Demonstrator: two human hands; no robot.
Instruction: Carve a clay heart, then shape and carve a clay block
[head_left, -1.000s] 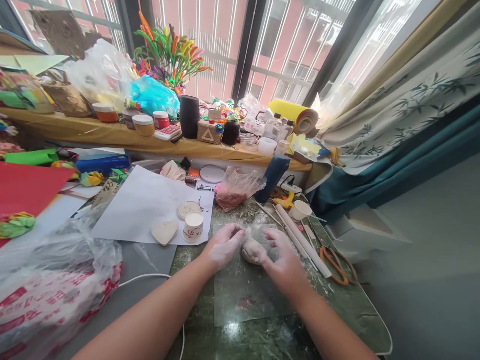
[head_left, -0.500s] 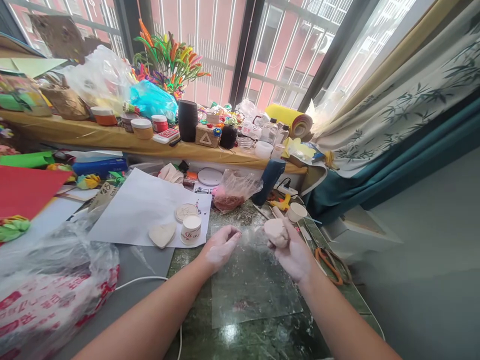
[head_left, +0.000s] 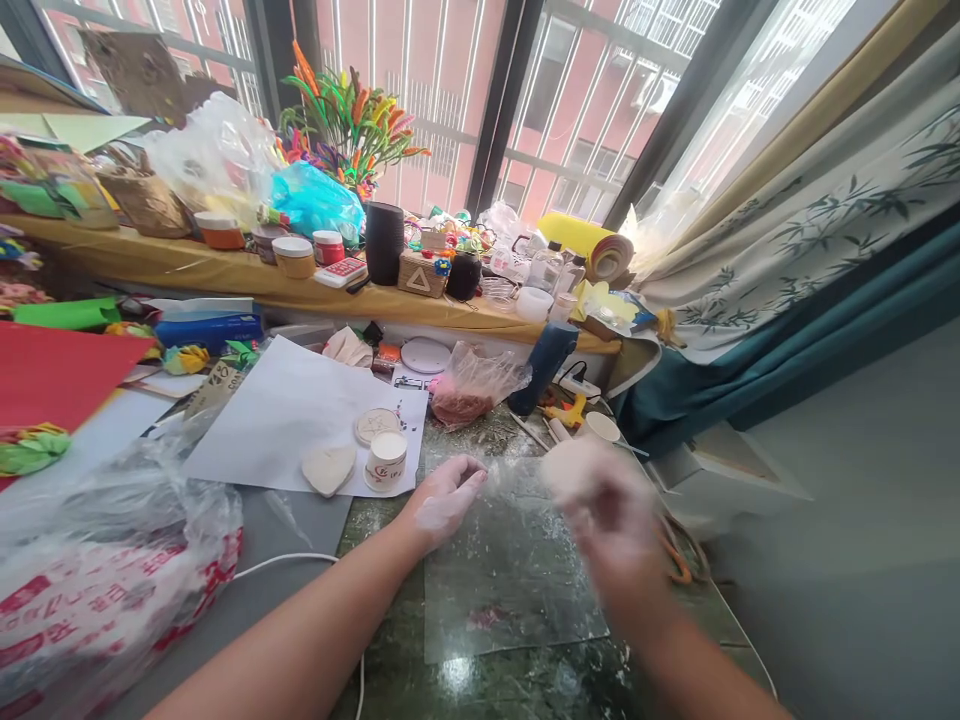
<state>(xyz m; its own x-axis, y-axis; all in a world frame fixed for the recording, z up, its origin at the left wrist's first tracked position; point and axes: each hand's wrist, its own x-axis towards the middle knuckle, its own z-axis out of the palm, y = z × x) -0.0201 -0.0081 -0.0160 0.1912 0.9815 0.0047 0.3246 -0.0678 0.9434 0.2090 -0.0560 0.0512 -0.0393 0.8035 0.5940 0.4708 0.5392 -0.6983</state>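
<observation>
Plastic bag [head_left: 112, 600] with red print lies at nine o'clock, reckoned from the middle of a clear sheet [head_left: 517, 580], with twelve toward the window [head_left: 420, 100]. White paper [head_left: 262, 430] spreads at ten o'clock, a pale heart-shaped piece [head_left: 328, 469] on its near edge. Between ten and eleven, also on the paper, sit a round disc [head_left: 377, 425] with lines on its face and, just beside it, an upright paper cup [head_left: 386, 462]. The left hand [head_left: 447, 497], whitened with powder, is near the sheet's far left corner; its thumb and fingers curve into a narrow gap, and whether the tips meet I cannot tell. A bag of reddish-brown stuff [head_left: 465, 403] rests between eleven and twelve, a dark blue cylinder [head_left: 550, 365] at twelve. At one o'clock the right hand [head_left: 611, 505], badly blurred, grips a pale lump [head_left: 566, 466]; a second cup [head_left: 602, 427] stands just beyond. An orange handle [head_left: 678, 562] shows at three o'clock.
</observation>
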